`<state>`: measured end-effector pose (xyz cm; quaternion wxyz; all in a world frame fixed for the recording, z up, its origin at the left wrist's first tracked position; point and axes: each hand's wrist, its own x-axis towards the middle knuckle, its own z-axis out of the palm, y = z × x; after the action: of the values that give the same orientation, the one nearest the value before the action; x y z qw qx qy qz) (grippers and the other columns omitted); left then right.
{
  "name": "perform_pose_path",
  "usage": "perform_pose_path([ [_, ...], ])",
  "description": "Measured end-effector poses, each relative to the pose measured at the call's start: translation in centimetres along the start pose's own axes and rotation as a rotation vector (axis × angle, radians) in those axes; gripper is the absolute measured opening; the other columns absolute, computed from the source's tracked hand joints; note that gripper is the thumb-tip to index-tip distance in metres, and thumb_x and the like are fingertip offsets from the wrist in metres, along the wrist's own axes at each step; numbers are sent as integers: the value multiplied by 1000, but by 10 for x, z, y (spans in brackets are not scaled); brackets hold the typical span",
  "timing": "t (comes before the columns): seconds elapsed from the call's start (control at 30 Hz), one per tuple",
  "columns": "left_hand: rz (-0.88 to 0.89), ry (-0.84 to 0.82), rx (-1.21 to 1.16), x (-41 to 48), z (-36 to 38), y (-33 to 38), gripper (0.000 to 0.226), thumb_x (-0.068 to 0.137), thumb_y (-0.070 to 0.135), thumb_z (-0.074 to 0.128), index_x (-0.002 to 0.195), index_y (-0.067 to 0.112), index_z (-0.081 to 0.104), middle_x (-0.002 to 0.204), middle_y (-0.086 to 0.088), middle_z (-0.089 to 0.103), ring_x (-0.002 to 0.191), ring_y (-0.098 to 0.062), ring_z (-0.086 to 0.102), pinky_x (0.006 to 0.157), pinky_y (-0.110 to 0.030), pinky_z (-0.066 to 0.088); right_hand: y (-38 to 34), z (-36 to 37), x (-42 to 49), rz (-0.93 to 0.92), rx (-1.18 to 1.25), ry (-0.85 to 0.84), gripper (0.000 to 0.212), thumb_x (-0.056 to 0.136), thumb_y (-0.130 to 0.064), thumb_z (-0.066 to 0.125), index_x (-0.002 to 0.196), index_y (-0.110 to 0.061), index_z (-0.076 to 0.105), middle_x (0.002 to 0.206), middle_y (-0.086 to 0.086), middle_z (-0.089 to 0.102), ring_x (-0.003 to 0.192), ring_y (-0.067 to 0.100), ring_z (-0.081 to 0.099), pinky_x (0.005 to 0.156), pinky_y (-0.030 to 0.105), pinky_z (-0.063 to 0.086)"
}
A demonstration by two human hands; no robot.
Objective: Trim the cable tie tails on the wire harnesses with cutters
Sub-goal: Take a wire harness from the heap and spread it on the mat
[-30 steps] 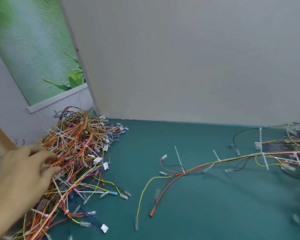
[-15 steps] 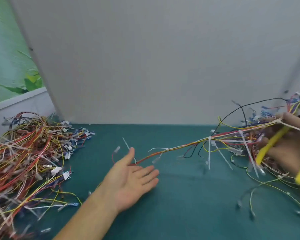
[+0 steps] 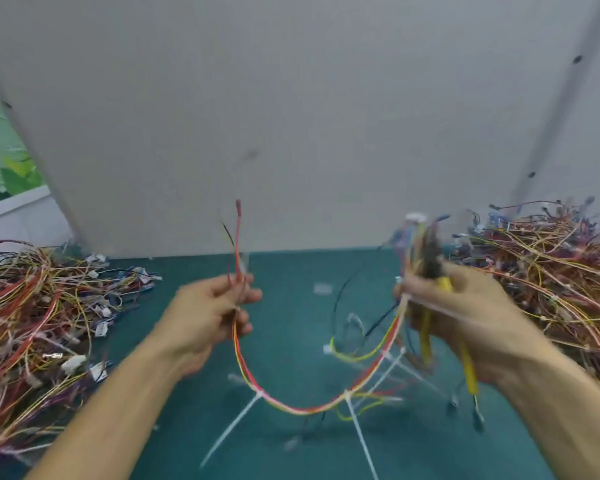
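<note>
the left hand (image 3: 208,313) is pinching one end of the harness (image 3: 302,409) and the right hand (image 3: 465,313) is clamping the other end with the cutters (image 3: 469,370), leaving it sagging above the desk (image 3: 291,271), limp and light, probably best gripped beside each stiff tail (image 3: 231,429).

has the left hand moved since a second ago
Yes. It lay on the left pile of harnesses; now the left hand is to the right of it, over the green mat, gripping one end of a harness.
</note>
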<state>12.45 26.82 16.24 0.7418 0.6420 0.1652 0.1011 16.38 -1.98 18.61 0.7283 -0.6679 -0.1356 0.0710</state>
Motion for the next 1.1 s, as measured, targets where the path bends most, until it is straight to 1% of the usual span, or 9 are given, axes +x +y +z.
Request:
perform_pose_path([
  [0.1,-122,57,46,-6,-7,-38,12,94,5,55,103,3,63,84,-11,69,49,-13,60,48,-26,56,24,24,-1,172,-163,35,7,84,-2,67,84,-1,60,70,13,62,53,13,54,52,25,40],
  [0.2,-148,78,35,-8,-13,-54,13,96,6,52,105,2,61,89,-15,69,61,-19,66,54,-27,58,38,21,10,233,-149,134,8,85,-1,66,83,-2,59,70,16,58,51,16,53,52,27,37],
  [0.33,-200,34,-71,-1,-21,-52,22,95,5,45,110,5,59,101,-13,73,85,-28,72,66,-37,58,49,20,16,308,-46,191,15,86,-1,65,77,-7,55,66,12,61,44,14,55,47,26,39],
  [0.43,-230,-58,-274,2,-33,-51,30,90,0,47,118,1,57,111,-14,70,95,-29,70,71,-40,58,53,14,23,385,95,286,16,87,0,63,77,-9,54,55,5,62,39,12,55,38,22,43],
  [0.53,-187,-84,-344,6,-39,-54,37,83,-9,51,117,3,57,115,-10,69,92,-30,71,69,-39,60,56,9,28,392,187,376,17,87,-1,63,76,-10,54,53,5,60,38,13,56,39,25,49],
  [0.7,-106,193,-397,17,-37,-59,19,88,-18,46,96,-2,53,94,-13,62,72,-24,73,56,-31,59,57,1,34,306,232,515,20,89,-1,63,76,-10,50,65,11,54,36,13,56,42,32,55],
  [0.8,-89,282,-439,22,-41,-60,15,92,-14,46,90,1,48,91,-13,58,78,-26,71,55,-31,60,57,-5,36,276,252,552,18,89,0,63,78,-8,50,67,13,55,38,14,58,43,34,56],
  [0.97,-88,279,-445,25,-40,-59,15,93,-9,47,94,5,45,99,-14,59,89,-34,68,58,-43,60,58,-5,37,268,253,567,18,88,1,63,79,-8,50,68,14,55,39,15,60,44,36,57],
  [1.1,-94,231,-458,25,-40,-56,33,85,-22,45,88,10,41,107,-20,54,85,-36,70,63,-47,60,58,-7,38,268,265,582,17,88,0,63,80,-8,51,69,13,56,40,16,61,42,34,56],
])
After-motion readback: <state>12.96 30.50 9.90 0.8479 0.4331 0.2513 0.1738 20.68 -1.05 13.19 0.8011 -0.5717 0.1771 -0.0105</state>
